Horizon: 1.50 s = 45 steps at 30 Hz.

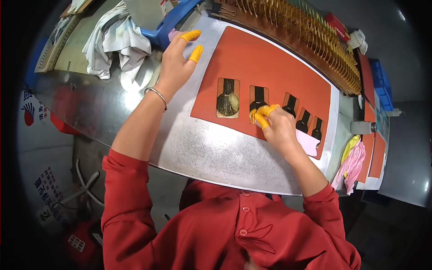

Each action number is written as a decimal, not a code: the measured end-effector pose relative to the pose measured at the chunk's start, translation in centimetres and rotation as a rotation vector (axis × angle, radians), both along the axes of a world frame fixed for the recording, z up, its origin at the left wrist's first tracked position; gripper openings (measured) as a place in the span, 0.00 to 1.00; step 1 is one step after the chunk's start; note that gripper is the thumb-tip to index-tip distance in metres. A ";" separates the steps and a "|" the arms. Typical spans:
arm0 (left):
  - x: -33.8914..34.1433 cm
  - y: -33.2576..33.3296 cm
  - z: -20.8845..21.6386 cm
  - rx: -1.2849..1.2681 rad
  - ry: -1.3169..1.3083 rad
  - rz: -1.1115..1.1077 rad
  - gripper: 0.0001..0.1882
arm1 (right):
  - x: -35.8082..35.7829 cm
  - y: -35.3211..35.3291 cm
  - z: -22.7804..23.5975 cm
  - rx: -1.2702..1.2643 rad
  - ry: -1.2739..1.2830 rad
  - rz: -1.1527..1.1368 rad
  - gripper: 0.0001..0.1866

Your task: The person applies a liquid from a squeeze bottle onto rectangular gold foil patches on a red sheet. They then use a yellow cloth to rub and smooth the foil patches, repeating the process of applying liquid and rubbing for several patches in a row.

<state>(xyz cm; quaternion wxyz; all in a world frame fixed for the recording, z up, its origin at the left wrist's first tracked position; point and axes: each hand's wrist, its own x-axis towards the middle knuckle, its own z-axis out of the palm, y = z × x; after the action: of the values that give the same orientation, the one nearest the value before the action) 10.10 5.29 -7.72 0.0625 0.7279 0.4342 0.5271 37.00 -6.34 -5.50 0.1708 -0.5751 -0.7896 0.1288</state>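
A row of several thin rectangular patterned plates lies on an orange mat (270, 58), each with gold edging and a dark round-and-bar shape. The leftmost plate (228, 99) has a pale patch on its round part. My right hand (281, 130), in yellow finger cots, has its fingertips pinched together over the lower part of the second plate (259, 93); what they pinch is hidden. Under its palm shows a pale pink sheet (307, 143), partly over the plates at right. My left hand (177, 63) is raised left of the mat, thumb and cot-covered forefinger apart, beside a blue frame (168, 24).
Behind the mat stands a long rack (301, 36) of many gold-coloured pieces. White cloths (117, 40) lie at the far left. A pink cloth (355, 162) hangs by the right table edge, near a grey metal block (363, 128). The metal tabletop (202, 153) curves nearest me.
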 end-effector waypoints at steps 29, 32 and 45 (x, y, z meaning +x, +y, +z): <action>-0.1 -0.3 0.0 -0.106 -0.044 -0.029 0.15 | 0.8 2.9 -0.3 0.089 -0.068 0.109 0.07; 0.2 -0.1 0.3 -0.100 -0.034 -0.055 0.15 | 0.2 4.9 0.7 0.108 -0.028 0.097 0.07; -0.4 0.0 -0.1 -0.025 0.012 -0.051 0.12 | 1.6 1.6 0.3 0.120 -0.062 0.266 0.06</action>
<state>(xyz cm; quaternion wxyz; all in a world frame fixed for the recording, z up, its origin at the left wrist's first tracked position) 9.72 5.25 -7.82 0.0824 0.7408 0.4225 0.5156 38.58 -4.77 -5.23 0.1618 -0.4580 -0.8699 0.0852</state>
